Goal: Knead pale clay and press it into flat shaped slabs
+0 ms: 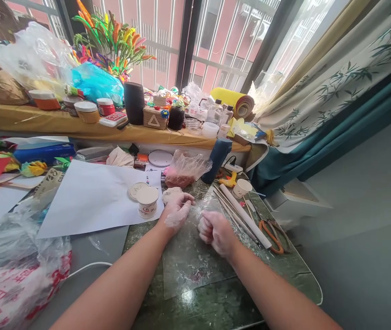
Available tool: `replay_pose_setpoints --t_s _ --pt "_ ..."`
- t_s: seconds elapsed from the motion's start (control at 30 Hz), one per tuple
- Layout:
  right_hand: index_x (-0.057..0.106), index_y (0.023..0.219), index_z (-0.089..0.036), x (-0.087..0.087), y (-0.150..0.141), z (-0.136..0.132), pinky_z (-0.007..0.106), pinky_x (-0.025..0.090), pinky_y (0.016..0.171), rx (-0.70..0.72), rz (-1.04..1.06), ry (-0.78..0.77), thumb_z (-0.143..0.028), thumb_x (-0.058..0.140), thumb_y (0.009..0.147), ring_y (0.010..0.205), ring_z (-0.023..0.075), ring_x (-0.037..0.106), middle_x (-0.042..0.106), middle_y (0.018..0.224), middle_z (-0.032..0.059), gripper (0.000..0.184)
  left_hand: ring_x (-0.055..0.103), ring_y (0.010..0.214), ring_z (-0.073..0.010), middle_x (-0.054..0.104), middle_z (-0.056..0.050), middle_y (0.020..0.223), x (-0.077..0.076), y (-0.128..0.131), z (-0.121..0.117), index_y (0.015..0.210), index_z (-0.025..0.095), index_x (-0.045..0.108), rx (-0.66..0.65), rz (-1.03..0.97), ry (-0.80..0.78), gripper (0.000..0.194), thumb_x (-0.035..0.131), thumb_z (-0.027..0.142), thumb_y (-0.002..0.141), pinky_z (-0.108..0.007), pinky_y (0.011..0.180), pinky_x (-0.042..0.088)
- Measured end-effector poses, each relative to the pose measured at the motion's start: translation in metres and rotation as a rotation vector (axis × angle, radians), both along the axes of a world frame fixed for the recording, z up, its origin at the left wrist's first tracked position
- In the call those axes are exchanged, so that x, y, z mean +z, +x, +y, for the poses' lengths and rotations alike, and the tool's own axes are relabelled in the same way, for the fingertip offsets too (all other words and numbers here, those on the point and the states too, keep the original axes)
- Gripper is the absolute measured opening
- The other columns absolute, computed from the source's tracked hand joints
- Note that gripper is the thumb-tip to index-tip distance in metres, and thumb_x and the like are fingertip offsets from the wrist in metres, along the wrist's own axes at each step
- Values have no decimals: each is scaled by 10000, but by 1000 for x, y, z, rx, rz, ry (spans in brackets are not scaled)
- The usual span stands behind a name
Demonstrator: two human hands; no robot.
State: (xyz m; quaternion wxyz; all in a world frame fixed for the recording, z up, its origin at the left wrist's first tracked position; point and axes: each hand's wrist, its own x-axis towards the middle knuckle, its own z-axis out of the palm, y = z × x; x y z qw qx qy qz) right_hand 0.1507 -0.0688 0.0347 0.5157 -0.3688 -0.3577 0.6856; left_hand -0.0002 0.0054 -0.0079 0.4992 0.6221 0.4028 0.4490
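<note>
My left hand [177,210] rests on the green marble table [223,302], fingers curled around a pale lump of dough or clay [171,193]; the hand is dusted white. My right hand [216,233] is balled into a fist, pressing on a clear plastic sheet [188,261] spread on the table. What the fist holds, if anything, is hidden. A small white tub [147,201] stands just left of my left hand on white paper [92,197], with its lid [136,189] beside it.
A plastic bag with pink stuff [183,170] and a dark blue bottle [217,159] lie behind my hands. White rods [243,214], orange-handled pliers [274,236] and a paper cup [242,187] sit to the right. A cluttered shelf [61,123] runs along the window. A printed bag [13,270] fills the left.
</note>
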Motion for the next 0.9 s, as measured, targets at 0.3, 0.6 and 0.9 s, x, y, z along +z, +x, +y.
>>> replay_pose_setpoints --t_s 0.3,0.6,0.9 --pt "331 487 -234 -12 13 13 213 140 377 26 -126 -11 -511 697 815 387 60 173 262 417 -100 564 652 852 -215 725 -44 923 -7 -1 3 988 220 625 -14 22 -4 185 552 314 847 -361 774 490" --pt "257 517 -247 4 26 27 214 175 374 -113 -93 38 -573 586 855 406 77 163 228 433 -99 573 653 826 -209 731 -43 929 -1 0 1 982 219 625 -7 55 -34 190 551 318 837 -349 747 493" --pt "310 486 -246 -2 3 31 224 175 380 -26 -174 22 -570 655 794 394 66 171 253 415 -98 565 663 854 -212 726 -43 933 6 -2 -2 967 220 638 -13 67 -9 179 560 312 836 -357 792 511"
